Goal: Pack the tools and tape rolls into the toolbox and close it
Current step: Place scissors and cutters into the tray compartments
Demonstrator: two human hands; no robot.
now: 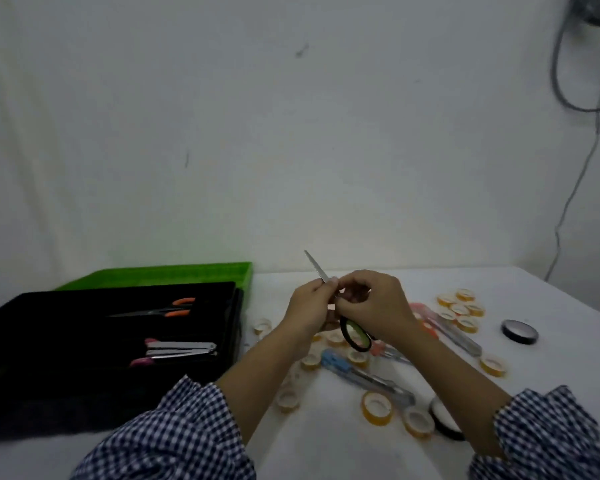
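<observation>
Together, we hold the scissors (355,333).
Our left hand (312,306) pinches the blade, right hand (378,306) grips the handle.

Toolbox (49,403): black tray, bright green lid (160,274).
Inside toolbox: orange-handled scissors (182,306); silver tool (179,349), pink grips.
Right of toolbox: amber-yellow tape rolls (377,408), black tape roll (519,332), blue-handled screwdriver (340,363), black-and-green-handled scissors (355,336), white tablecloth (326,452).
Sleeves (187,427): navy-white check.

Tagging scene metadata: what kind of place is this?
Likely an indoor room used as makeshift workspace: white-covered table against a bare wall, cables hanging at the right, open toolbox and loose tape rolls on it.
</observation>
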